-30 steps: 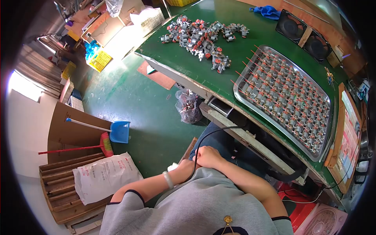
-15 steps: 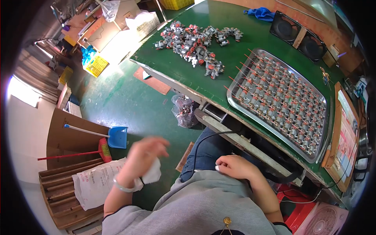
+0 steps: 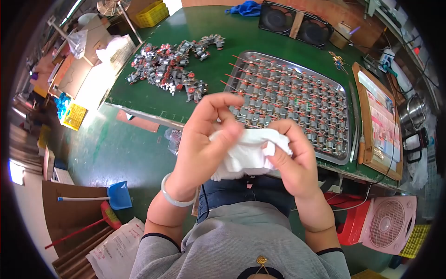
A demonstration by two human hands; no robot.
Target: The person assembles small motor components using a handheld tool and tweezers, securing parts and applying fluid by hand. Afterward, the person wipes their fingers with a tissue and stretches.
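Note:
A crumpled white cloth or tissue [image 3: 246,151] is held up between both hands, in front of the table edge. My left hand [image 3: 209,132], with a pale bangle on its wrist, has curled fingers at the cloth's left side. On the right, my right hand [image 3: 297,160] pinches the cloth between thumb and fingers. Behind the hands lies a metal tray [image 3: 344,158] with rows of small motors [image 3: 290,93] and red wires sticking out at its left edge. A heap of loose motors [image 3: 162,67] rests on the green table [image 3: 209,23], left of the tray.
Two black fans [image 3: 295,24] and a blue cloth [image 3: 246,8] are at the table's back. A wooden-framed board [image 3: 378,121] lies right of the tray. A pink fan [image 3: 388,223] stands low on the right. A blue dustpan [image 3: 120,195] and a white sack [image 3: 116,251] are at lower left.
Both hands have risen from the lap to in front of the tray. The white cloth, earlier hanging near my left hand, is now between both hands. The view has shifted to the right.

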